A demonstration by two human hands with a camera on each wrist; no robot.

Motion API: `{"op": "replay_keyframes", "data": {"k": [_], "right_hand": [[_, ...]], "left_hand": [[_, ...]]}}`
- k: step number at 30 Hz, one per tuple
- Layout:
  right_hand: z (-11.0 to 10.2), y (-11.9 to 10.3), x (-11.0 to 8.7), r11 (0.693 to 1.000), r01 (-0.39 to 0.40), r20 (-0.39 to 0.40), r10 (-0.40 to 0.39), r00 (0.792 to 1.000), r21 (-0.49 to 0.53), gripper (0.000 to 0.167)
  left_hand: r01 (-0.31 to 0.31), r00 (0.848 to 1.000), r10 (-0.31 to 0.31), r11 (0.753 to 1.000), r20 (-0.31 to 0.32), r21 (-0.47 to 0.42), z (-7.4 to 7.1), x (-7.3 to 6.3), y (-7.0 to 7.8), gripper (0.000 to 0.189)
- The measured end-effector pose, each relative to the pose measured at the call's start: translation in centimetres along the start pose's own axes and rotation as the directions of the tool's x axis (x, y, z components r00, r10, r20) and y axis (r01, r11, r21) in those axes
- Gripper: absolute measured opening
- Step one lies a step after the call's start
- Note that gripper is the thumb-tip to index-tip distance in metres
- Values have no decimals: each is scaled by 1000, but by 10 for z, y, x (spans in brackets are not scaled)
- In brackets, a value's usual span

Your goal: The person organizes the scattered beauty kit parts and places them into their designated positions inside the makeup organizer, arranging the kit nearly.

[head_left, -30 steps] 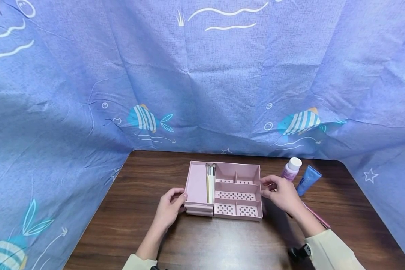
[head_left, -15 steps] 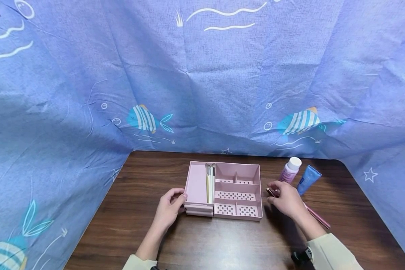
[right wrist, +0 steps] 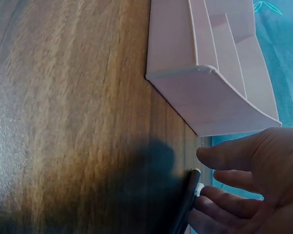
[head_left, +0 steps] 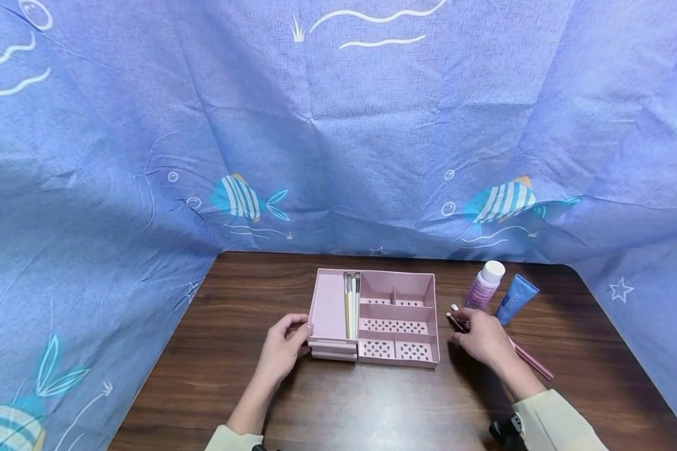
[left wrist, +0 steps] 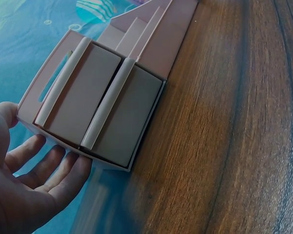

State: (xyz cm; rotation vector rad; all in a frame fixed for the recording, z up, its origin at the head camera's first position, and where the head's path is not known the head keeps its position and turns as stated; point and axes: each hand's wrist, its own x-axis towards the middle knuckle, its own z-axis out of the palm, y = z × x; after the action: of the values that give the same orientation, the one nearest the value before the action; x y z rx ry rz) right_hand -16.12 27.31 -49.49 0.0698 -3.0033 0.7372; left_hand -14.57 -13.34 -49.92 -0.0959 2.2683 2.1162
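A pink desk organizer (head_left: 397, 361) stands on the table, with several slim brushes (head_left: 352, 307) lying on its flat left section. My left hand (head_left: 281, 349) holds its front left corner, thumb on the top edge and fingers against the side wall. In the left wrist view, two drawer fronts (left wrist: 123, 117) face me beside that hand. To the organizer's right, my right hand (head_left: 481, 335) lies low over slim sticks. A dark stick (right wrist: 184, 207) touches its fingers, while the thumb stands apart. Pink sticks (head_left: 532, 361) emerge behind the palm, their middle part hidden.
Behind the right hand stand a purple bottle with a white cap (head_left: 493, 271) and a blue tube (head_left: 517, 299). The dark wooden table (head_left: 242, 282) ends at a blue fish-print cloth (head_left: 367, 169) hanging at the back and sides.
My right hand has left the organizer's right side and moved right, down to the sticks, whose tips now show by its fingers. The left hand and organizer have stayed in place.
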Motion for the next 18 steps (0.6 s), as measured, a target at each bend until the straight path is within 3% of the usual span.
{"op": "replay_keyframes", "data": {"k": [18], "right_hand": [[8,-5,1,1000,-9,91,10,996,-6,27]], "left_hand": [[-7,1000,7,1000,4,7,0,0,-1,30]]}}
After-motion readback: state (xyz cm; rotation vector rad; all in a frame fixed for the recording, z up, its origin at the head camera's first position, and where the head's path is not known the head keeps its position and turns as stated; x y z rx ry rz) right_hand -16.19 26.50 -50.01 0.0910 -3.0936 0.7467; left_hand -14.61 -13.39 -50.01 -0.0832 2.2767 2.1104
